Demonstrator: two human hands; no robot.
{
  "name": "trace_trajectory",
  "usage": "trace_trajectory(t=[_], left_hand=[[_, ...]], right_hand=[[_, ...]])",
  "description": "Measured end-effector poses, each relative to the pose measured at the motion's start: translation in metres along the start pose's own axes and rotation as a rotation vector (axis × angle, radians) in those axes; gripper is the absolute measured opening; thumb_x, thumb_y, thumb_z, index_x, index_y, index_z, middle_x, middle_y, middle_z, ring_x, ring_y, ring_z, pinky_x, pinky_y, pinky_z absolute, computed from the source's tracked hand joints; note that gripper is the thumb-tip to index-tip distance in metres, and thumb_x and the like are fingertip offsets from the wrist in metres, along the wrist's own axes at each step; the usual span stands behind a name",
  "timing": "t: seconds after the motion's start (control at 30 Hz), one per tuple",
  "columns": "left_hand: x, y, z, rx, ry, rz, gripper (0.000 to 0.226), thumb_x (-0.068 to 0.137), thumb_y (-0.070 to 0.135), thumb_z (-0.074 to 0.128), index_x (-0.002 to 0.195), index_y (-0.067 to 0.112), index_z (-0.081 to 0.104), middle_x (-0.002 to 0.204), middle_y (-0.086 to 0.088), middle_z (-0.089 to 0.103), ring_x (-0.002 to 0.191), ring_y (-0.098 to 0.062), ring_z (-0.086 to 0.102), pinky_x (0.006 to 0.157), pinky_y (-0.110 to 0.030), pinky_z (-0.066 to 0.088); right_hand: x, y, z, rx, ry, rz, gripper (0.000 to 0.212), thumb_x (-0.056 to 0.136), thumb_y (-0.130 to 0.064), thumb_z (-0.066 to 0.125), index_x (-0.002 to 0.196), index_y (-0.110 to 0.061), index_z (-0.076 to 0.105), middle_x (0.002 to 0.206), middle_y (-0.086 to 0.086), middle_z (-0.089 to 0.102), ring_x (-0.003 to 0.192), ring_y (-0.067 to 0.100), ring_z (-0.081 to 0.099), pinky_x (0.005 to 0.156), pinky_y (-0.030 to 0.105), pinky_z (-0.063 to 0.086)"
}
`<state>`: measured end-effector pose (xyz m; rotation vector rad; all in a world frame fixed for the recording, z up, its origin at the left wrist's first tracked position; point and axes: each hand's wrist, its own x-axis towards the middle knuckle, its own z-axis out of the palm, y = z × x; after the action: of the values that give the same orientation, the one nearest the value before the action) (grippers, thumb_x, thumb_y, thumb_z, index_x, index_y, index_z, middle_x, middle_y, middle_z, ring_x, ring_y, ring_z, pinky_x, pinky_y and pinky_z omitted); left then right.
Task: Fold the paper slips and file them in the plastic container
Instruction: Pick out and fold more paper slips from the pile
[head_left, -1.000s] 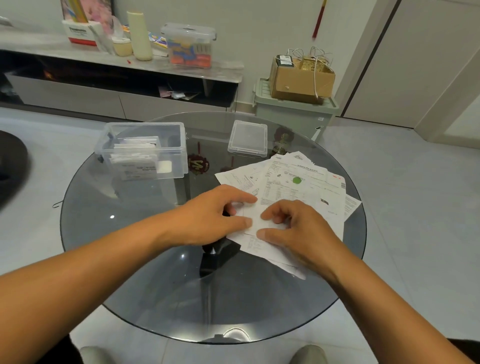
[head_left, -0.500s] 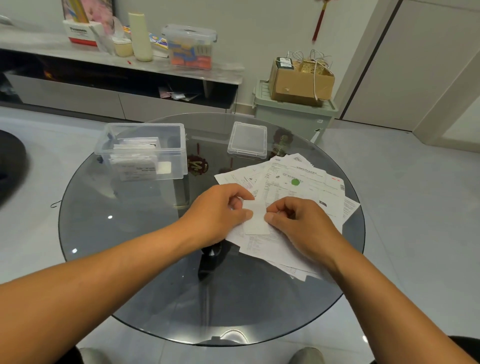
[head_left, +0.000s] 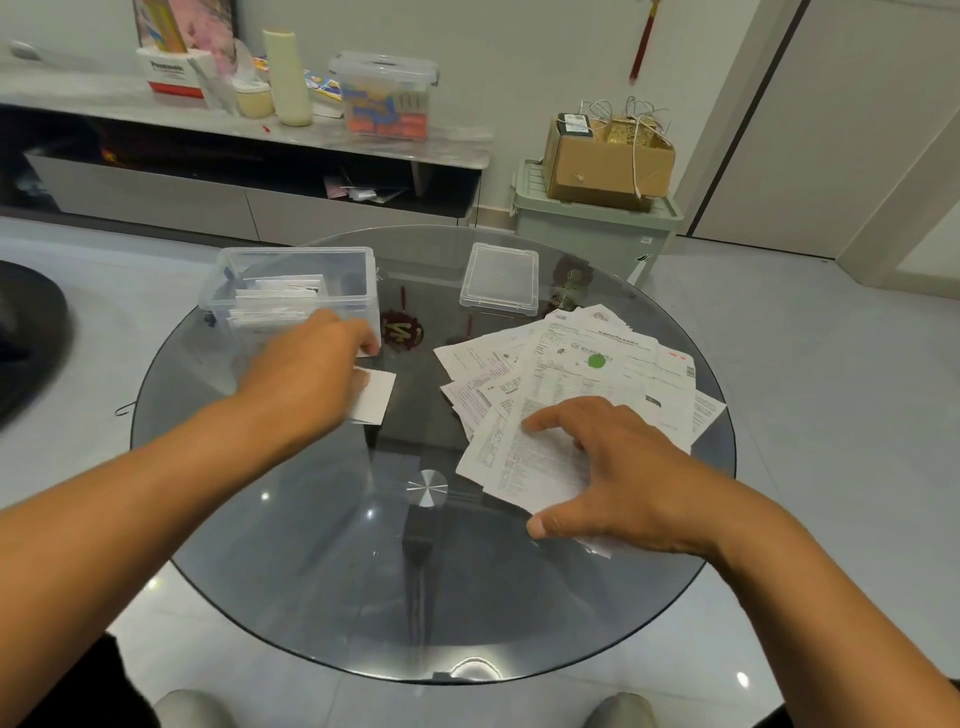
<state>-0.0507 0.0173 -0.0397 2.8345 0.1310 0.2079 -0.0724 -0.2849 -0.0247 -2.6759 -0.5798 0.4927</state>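
**Folded slip on its way to the container**

The left hand (head_left: 311, 374) pinches a folded slip (head_left: 373, 396) just near of the clear plastic container (head_left: 291, 291), which stands far left on the glass worktop (head_left: 322, 545) with folded slips already upright inside. The right hand (head_left: 602, 467) rests with fingers spread, gripping nothing, on the loose pile of paper slips (head_left: 582, 374) at right. The fold may spring open if dropped loosely, or snag on the filed slips. The smooth glass could let the pile slide under the right hand.

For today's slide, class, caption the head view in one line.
Left hand carries a folded slip toward the plastic container; right hand rests on unfolded papers.
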Motion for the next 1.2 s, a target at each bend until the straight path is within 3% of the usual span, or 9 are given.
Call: trace_trajectory(t=[0.27, 0.33, 0.43, 0.53, 0.63, 0.77, 1.0, 1.1, 1.2], left_hand=[[-0.025, 0.043, 0.004, -0.019, 0.155, 0.543, 0.032, 0.091, 0.017, 0.073, 0.121, 0.024, 0.067, 0.114, 0.004, 0.062, 0.101, -0.020, 0.058, 0.082, -0.034, 0.048], [-0.032, 0.052, 0.005, -0.066, 0.081, 0.653, 0.045, 0.089, 0.023, 0.075, 0.132, 0.028, 0.062, 0.124, 0.007, 0.062, 0.111, -0.015, 0.056, 0.092, -0.032, 0.047], [-0.042, 0.062, 0.005, -0.319, -0.312, 0.614, 0.073, 0.088, 0.031, 0.075, 0.149, 0.045, 0.037, 0.146, 0.025, 0.042, 0.133, 0.008, 0.037, 0.108, -0.012, 0.031], [-0.041, 0.058, 0.010, -0.359, -0.501, 0.583, 0.065, 0.085, 0.033, 0.077, 0.140, 0.046, 0.046, 0.135, 0.030, 0.050, 0.126, 0.005, 0.046, 0.102, -0.016, 0.040], [-0.036, 0.049, 0.017, -0.316, -0.406, 0.643, 0.032, 0.088, 0.044, 0.074, 0.120, 0.041, 0.069, 0.125, 0.025, 0.060, 0.119, 0.001, 0.053, 0.097, -0.029, 0.048], [-0.034, 0.045, 0.024, -0.379, -0.337, 0.547, 0.023, 0.090, 0.048, 0.072, 0.111, 0.040, 0.072, 0.113, 0.022, 0.065, 0.108, 0.000, 0.057, 0.086, -0.029, 0.053], [-0.038, 0.055, 0.032, -0.759, -0.355, 0.227, 0.026, 0.094, 0.032, 0.071, 0.119, 0.037, 0.069, 0.095, 0.024, 0.074, 0.073, 0.001, 0.069, 0.058, -0.013, 0.051], [-0.035, 0.058, 0.038, -0.672, -0.238, 0.172, 0.043, 0.091, 0.034, 0.075, 0.128, 0.039, 0.056, 0.096, 0.017, 0.070, 0.080, -0.005, 0.068, 0.068, -0.023, 0.058], [-0.034, 0.060, 0.044, -0.632, -0.216, 0.199, 0.087, 0.086, 0.032, 0.080, 0.148, 0.052, 0.023, 0.103, 0.024, 0.058, 0.082, -0.001, 0.063, 0.073, -0.025, 0.058]], right_hand=[[-0.003, -0.003, -0.003, 0.024, 0.127, -0.015, 0.003, 0.092, -0.036, 0.065, 0.093, -0.035, 0.062, 0.103, -0.018, 0.064, 0.094, 0.010, 0.057, 0.083, 0.043, 0.054], [-0.003, -0.002, -0.003, 0.080, 0.139, -0.026, 0.006, 0.095, -0.036, 0.063, 0.091, -0.031, 0.065, 0.092, -0.012, 0.067, 0.086, 0.012, 0.061, 0.078, 0.044, 0.054], [-0.006, -0.006, -0.002, 0.185, 0.108, -0.097, 0.010, 0.095, -0.042, 0.064, 0.101, -0.035, 0.068, 0.097, -0.013, 0.071, 0.088, 0.013, 0.064, 0.079, 0.046, 0.056], [-0.007, -0.011, 0.001, 0.274, 0.053, -0.165, 0.007, 0.096, -0.041, 0.067, 0.101, -0.038, 0.071, 0.099, -0.017, 0.072, 0.094, 0.010, 0.065, 0.083, 0.046, 0.057], [-0.006, -0.008, 0.000, 0.278, -0.030, -0.176, 0.015, 0.089, -0.042, 0.076, 0.103, -0.041, 0.073, 0.106, -0.026, 0.071, 0.104, 0.002, 0.063, 0.093, 0.042, 0.054], [-0.004, 0.004, -0.009, 0.244, -0.113, -0.087, 0.042, 0.076, -0.048, 0.084, 0.112, -0.053, 0.064, 0.114, -0.028, 0.065, 0.109, 0.005, 0.061, 0.098, 0.042, 0.053], [0.003, 0.016, -0.016, 0.734, 0.081, 0.111, 0.020, 0.090, -0.018, 0.078, 0.108, -0.026, 0.077, 0.104, -0.009, 0.079, 0.094, 0.014, 0.077, 0.085, 0.035, 0.064], [0.014, 0.013, 0.001, 0.734, 0.214, 0.197, 0.028, 0.086, -0.023, 0.083, 0.111, -0.031, 0.072, 0.102, -0.014, 0.079, 0.092, 0.013, 0.077, 0.088, 0.044, 0.063], [0.020, 0.009, 0.015, 0.538, 0.307, 0.235, 0.070, 0.072, -0.039, 0.091, 0.127, -0.044, 0.049, 0.110, -0.021, 0.071, 0.097, 0.009, 0.072, 0.089, 0.046, 0.060]])
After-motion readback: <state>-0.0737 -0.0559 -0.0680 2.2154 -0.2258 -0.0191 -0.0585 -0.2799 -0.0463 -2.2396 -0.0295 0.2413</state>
